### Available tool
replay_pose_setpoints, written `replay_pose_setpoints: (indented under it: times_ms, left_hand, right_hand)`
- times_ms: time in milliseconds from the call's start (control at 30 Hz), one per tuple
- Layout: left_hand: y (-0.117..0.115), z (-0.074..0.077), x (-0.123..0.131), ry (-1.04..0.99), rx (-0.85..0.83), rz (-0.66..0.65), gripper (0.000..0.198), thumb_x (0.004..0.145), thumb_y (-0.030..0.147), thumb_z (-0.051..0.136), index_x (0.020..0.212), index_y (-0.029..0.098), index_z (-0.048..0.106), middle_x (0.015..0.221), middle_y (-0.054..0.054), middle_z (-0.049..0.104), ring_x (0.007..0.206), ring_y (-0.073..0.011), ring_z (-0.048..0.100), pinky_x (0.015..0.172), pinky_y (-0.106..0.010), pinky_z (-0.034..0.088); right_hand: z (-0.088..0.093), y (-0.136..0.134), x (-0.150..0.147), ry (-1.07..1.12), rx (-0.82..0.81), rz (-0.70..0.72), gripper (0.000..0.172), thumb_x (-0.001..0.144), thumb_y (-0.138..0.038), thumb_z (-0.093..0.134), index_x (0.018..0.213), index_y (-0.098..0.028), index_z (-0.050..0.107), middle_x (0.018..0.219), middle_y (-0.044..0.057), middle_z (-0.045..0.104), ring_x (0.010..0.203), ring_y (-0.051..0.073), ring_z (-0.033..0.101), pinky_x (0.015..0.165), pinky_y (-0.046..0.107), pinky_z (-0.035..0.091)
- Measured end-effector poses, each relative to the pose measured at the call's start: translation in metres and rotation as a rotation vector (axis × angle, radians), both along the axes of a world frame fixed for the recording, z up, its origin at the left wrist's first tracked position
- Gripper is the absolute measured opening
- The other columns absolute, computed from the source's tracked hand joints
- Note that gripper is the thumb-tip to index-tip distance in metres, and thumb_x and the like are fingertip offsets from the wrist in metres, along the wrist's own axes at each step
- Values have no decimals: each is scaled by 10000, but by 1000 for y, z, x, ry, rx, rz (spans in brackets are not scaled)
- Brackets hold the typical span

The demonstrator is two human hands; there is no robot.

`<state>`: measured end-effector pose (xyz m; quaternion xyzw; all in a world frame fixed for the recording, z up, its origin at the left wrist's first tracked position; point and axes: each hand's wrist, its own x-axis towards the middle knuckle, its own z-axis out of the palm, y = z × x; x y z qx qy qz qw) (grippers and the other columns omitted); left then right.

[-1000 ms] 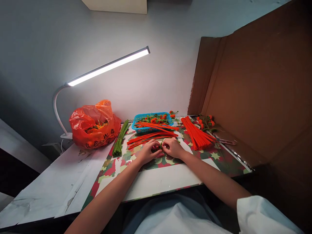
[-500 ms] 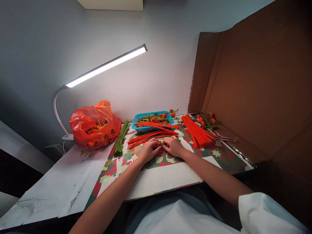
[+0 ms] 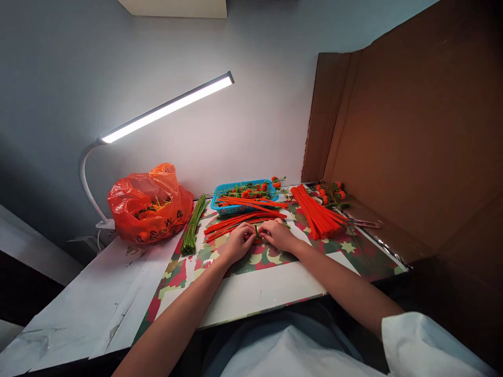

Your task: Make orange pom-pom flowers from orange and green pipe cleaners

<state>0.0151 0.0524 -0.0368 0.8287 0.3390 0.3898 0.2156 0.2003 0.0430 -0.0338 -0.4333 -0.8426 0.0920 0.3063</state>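
My left hand (image 3: 238,243) and my right hand (image 3: 280,234) face each other low over the patterned board. Fingertips of both are closed around a short green pipe cleaner piece (image 3: 257,232), which pokes up between them; its lower part is hidden. Just beyond my fingers lie loose red pipe cleaners (image 3: 236,224). A thick bundle of red pipe cleaners (image 3: 316,214) rests to the right, and a tied bundle of green pipe cleaners (image 3: 193,228) lies to the left.
Behind my hands stands a blue basket (image 3: 231,209) with orange pompom flowers (image 3: 245,194). More orange flowers (image 3: 323,192) and scissors (image 3: 367,223) lie at the right, beside a cardboard wall (image 3: 412,131). A red plastic bag (image 3: 149,209) and a lit lamp (image 3: 168,107) are at the left.
The green piece now stands up more visibly between my fingertips, and my hands have shifted slightly. The whole view has moved a little; the surrounding things stay put.
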Motion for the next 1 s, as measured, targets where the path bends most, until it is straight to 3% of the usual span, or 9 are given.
replay_pose_setpoints:
  times_ms: [367, 1000]
  left_hand:
    - [-1, 6, -7, 58, -76, -133, 178, 842, 206, 524, 671, 175, 565, 907, -44, 561, 803, -149, 566, 708, -269, 478]
    - [5, 3, -6, 13, -144, -152, 176, 864, 257, 476, 710, 188, 525, 930, -43, 521, 830, -156, 525, 739, -278, 465]
  right_hand:
    - [-2, 1, 4, -6, 36, 96, 77, 819, -116, 651, 817, -192, 666, 819, 15, 680, 808, 162, 589, 771, 302, 300]
    - [-3, 0, 0, 60, 65, 98, 78, 843, -123, 595, 788, -177, 604, 809, 12, 660, 756, 150, 577, 783, 300, 320]
